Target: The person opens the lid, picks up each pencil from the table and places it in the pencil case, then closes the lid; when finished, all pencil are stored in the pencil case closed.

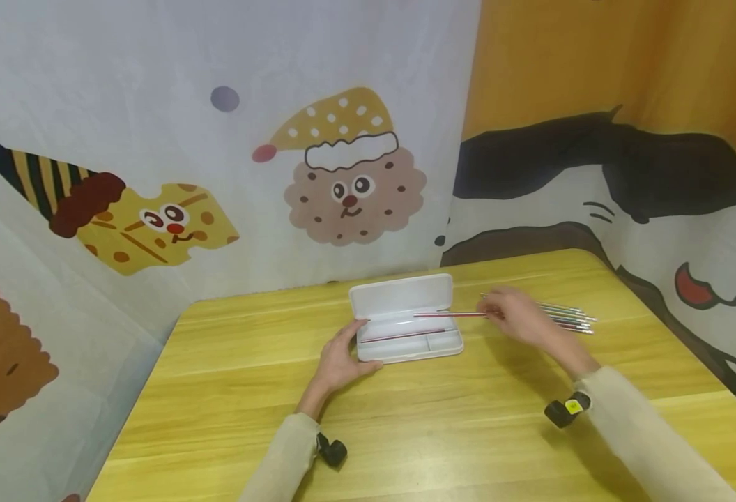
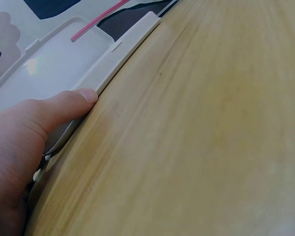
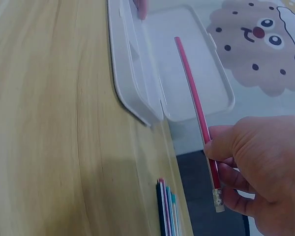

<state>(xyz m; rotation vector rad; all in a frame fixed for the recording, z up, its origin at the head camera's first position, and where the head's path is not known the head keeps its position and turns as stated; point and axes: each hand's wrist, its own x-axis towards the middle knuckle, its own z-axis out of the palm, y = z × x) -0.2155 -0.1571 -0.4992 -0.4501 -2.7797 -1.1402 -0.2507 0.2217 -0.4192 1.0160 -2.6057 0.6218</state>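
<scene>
A white pencil case (image 1: 413, 357) lies with its lid (image 1: 401, 295) raised. My left hand (image 1: 341, 359) grips its left end, the thumb along the front wall in the left wrist view. Inside the case lies one red-striped pencil (image 1: 399, 336). My right hand (image 1: 518, 317) pinches another red pencil (image 3: 196, 101) near its eraser end; its far tip reaches over the case without touching the bottom, as far as I can see. Beneath and beyond the right hand, several pencils (image 1: 575, 318) lie side by side, partly hidden by it.
A wood-grain table (image 1: 217, 404) bears everything. Behind it hangs a cloth with cartoon figures (image 1: 355, 195), close to the table's back edge. The case has a small divided compartment (image 1: 445, 341) at its front right.
</scene>
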